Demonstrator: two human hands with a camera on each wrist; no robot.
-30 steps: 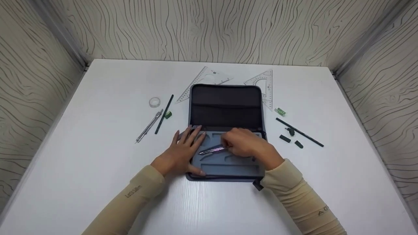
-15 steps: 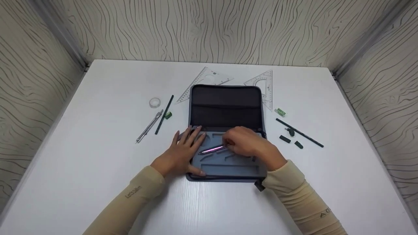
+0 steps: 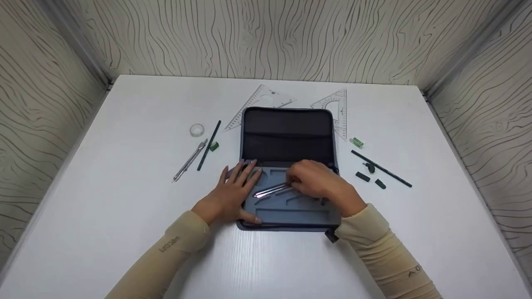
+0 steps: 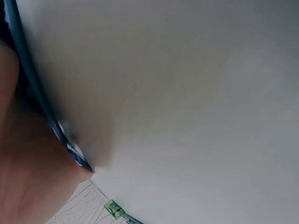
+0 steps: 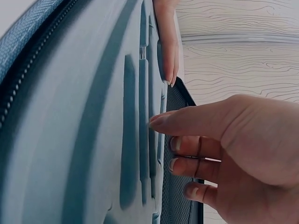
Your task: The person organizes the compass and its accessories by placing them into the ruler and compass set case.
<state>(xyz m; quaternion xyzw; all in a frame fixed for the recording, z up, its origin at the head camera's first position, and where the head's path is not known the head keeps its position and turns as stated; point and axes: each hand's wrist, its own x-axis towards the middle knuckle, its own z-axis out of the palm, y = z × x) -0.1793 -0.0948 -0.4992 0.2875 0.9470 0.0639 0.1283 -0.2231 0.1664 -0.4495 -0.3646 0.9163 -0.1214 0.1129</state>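
Note:
A dark zip case (image 3: pixel 287 135) lies unfolded, its lower half filled with a grey-blue moulded tray (image 3: pixel 293 227). My left hand (image 3: pixel 228 194) rests spread over the tray's left edge, fingers straight, the thumb near the front corner. Over the tray's middle, my right hand (image 3: pixel 318 182) pinches one end of a slim shiny metal compass (image 3: pixel 270 191). The compass's pointed end lies toward the left hand; its other end is hidden under the fingers. In the right wrist view, thumb (image 5: pixel 187 122) and forefinger meet at the tray's recesses, with the other fingers curled.
Left of the case lie a tape roll (image 3: pixel 197 130), another compass (image 3: pixel 190 160), a dark pencil (image 3: pixel 208 145) and a green sharpener (image 3: pixel 214 146). To the right are a second pencil (image 3: pixel 386 170), a green-and-clear piece (image 3: pixel 357 142) and small dark pieces (image 3: pixel 362 176). Set squares (image 3: pixel 341 104) lie behind.
My right hand has shifted slightly right and away from me, the compass turning a little in its fingers. The left hand has stayed in place on the case.

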